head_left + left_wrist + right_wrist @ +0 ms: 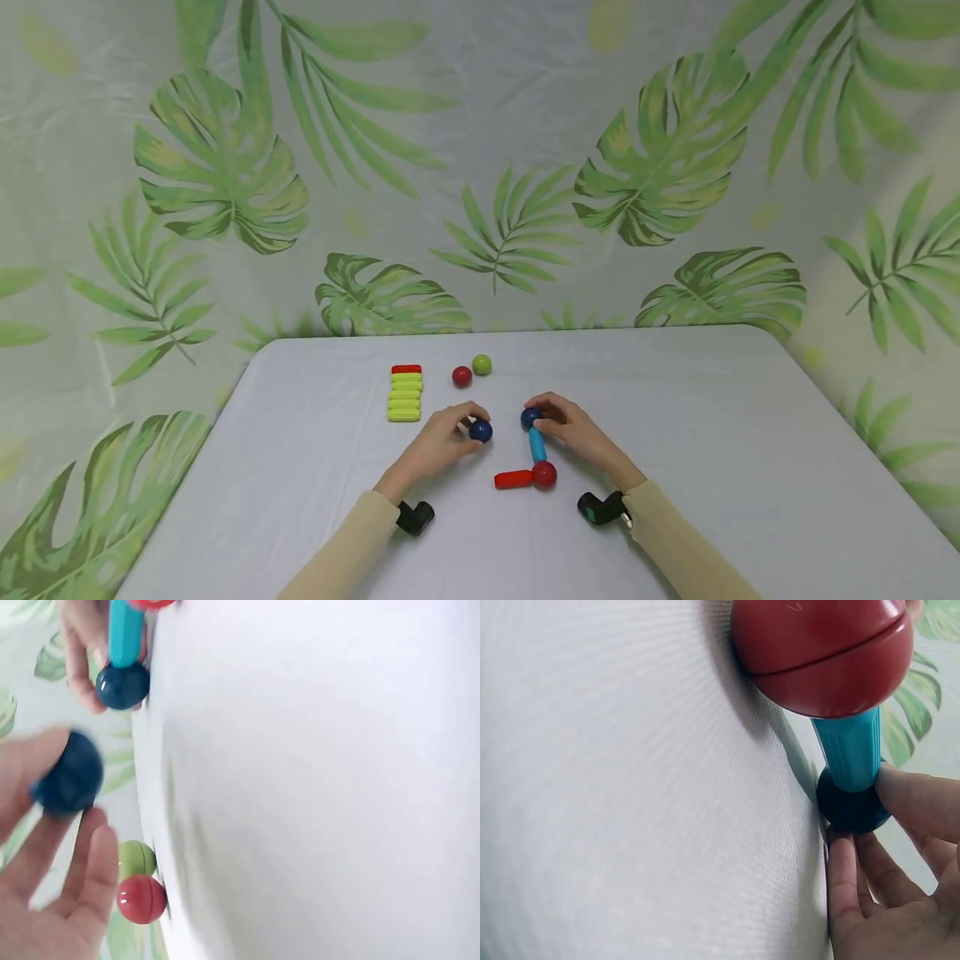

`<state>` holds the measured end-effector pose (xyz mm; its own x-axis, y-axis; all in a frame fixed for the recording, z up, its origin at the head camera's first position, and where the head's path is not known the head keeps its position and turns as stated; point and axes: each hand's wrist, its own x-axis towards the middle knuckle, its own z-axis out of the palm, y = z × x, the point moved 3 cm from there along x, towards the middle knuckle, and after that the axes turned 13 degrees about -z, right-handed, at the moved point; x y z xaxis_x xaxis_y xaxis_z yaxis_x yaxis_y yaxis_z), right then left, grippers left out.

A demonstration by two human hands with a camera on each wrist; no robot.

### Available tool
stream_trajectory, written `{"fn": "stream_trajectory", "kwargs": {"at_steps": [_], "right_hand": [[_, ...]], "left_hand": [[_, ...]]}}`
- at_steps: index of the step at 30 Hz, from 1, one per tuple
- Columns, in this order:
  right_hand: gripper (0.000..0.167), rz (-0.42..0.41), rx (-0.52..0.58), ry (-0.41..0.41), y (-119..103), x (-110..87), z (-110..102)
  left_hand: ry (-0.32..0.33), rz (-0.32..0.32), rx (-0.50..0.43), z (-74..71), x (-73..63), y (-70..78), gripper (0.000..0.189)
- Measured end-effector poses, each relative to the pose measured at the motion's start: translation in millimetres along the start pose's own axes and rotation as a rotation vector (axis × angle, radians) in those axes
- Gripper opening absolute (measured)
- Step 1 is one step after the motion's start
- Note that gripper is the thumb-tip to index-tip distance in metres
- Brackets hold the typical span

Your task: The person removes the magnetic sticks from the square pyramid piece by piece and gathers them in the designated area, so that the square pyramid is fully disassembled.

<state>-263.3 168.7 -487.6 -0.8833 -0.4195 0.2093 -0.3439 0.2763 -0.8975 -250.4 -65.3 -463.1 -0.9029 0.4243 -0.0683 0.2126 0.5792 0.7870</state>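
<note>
Currently, a glossy dark-blue ball (pixel 481 431) sits pinched in the left hand (pixel 442 435), lower centre of the head frame; rightward, the right hand (pixel 573 425) pinches a matching dark-blue ball (pixel 530 417) on a light-blue rod (pixel 537 446). Slack left fingers could drop theirs.

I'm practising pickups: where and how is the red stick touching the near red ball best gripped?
Probably pinch the red stick across its middle, from above: it points sideways with both long sides exposed, while its right end meets the red ball.

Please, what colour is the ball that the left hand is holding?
Dark blue; the ball shows best in the left wrist view.
</note>
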Motion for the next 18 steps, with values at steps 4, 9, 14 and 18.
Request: {"fn": "stream_trajectory", "kwargs": {"at_steps": [4,9,14,18], "right_hand": [[0.029,-0.007,-0.007,-0.007,-3,0.0,-1],[0.029,-0.022,0.004,-0.018,-25,-1.4,-1],[0.029,-0.033,0.014,-0.040,-35,-2.8,-1],[0.028,-0.043,0.012,-0.029,-21,-2.0,-2]], "left_hand": [[0.183,-0.059,-0.096,-6.7,23.5,-4.7,0.029],[0.273,-0.113,-0.124,-9.9,49.7,-8.9,0.028],[0.269,-0.141,-0.142,-8.7,66.3,-11.9,0.025],[0.254,-0.172,-0.153,-7.1,72.2,-10.7,0.025]]}}
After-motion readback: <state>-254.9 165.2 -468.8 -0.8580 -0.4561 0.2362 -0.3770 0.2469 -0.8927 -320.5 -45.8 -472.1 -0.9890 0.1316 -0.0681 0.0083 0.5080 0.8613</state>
